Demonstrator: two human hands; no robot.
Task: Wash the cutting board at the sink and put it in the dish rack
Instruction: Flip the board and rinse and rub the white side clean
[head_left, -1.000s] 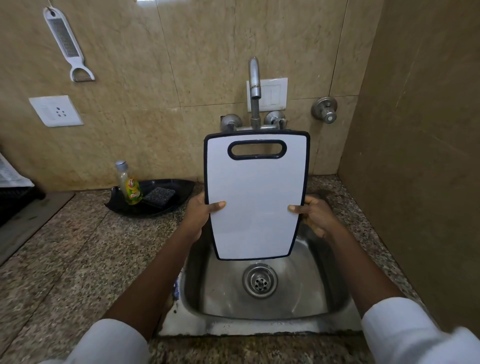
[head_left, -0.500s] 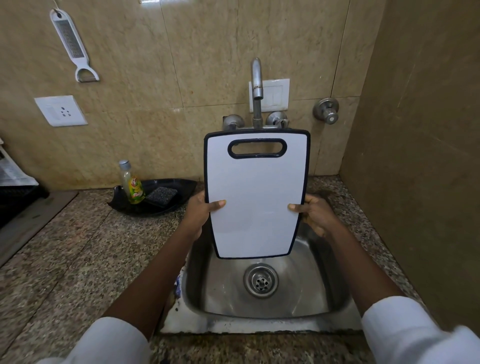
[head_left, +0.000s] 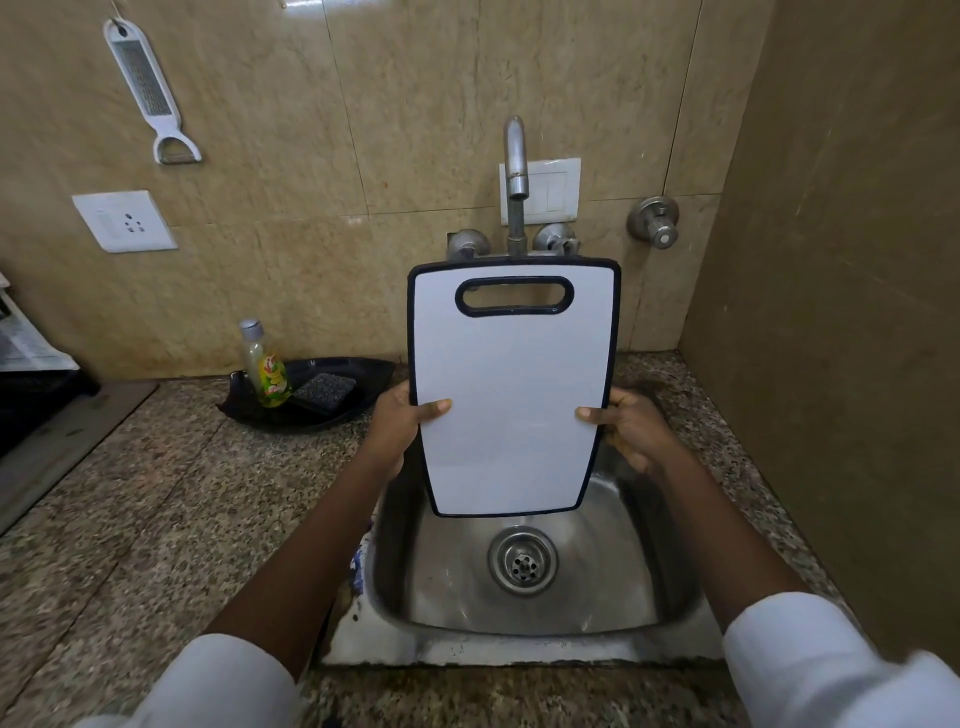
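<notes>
Held upright above the stainless-steel sink (head_left: 519, 649): white rectangular plastic cutting board with black rim (head_left: 511, 395), long axis vertical, handle slot uppermost. Clasped at both side edges by left hand (head_left: 395, 431) and right hand (head_left: 634, 431), equally near.

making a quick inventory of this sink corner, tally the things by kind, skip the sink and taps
white plastic cutting board with dark rim: 1
clear soap bottle with yellow-green label: 1
dark grey scrub sponge: 1
black shallow tray: 1
white-handled metal grater on the wall: 1
white wall plates, socket and switch: 2
total: 7
</notes>
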